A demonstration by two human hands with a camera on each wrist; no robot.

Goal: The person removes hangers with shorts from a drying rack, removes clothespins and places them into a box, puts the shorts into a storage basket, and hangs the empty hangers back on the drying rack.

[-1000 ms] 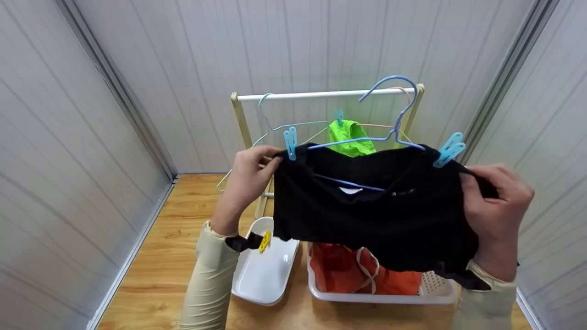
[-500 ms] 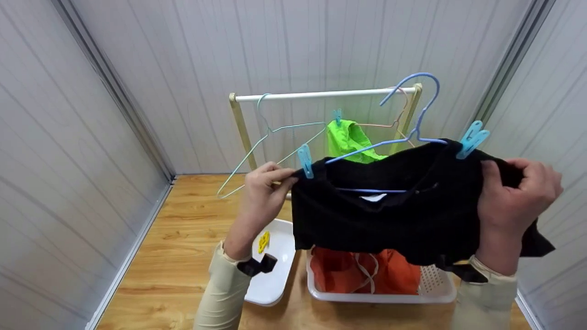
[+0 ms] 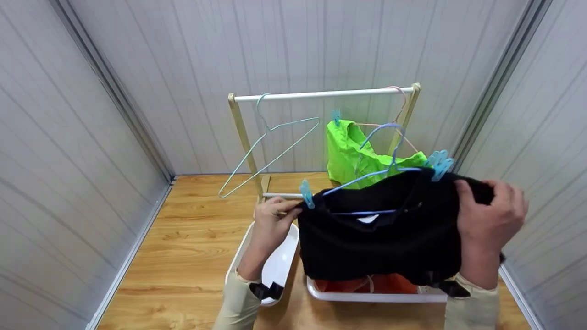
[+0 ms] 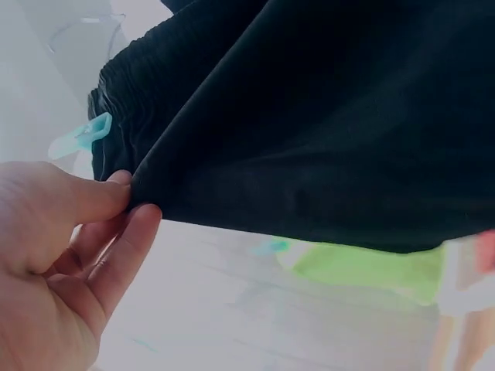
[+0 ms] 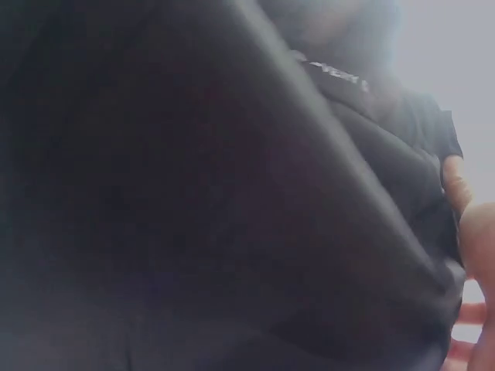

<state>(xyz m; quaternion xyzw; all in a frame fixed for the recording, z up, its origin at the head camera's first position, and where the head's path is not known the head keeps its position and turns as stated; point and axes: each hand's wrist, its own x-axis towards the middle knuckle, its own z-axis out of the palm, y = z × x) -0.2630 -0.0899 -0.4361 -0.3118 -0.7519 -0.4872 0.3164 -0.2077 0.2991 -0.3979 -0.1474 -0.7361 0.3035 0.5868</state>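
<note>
Black shorts (image 3: 380, 252) with a gathered waistband hang spread between my hands, on a periwinkle hanger (image 3: 390, 125). A light-blue clothespin (image 3: 306, 194) sits at the waistband's left end, and light-blue clothespins (image 3: 441, 166) overlap in view near its right end. My left hand (image 3: 273, 224) pinches the left corner between thumb and fingers; in the left wrist view the fingertips (image 4: 143, 220) meet the cloth below the clothespin. Gripping the right side is my right hand (image 3: 490, 215), thumb in front. Dark fabric (image 5: 216, 201) fills most of the right wrist view.
Behind stands a rack with a white rail (image 3: 316, 95). It carries a bare mint hanger (image 3: 293, 152) and a pink hanger (image 3: 401, 110) with a bright green garment (image 3: 341, 156). Below are a white tray (image 3: 279, 266) and a white basket (image 3: 376, 298) with orange cloth (image 3: 344, 286).
The shorts and hanger first moved right and tilted, then came down and back left. The hanger's hook is now below the rail, in front of the green garment. Both hands have kept their hold.
</note>
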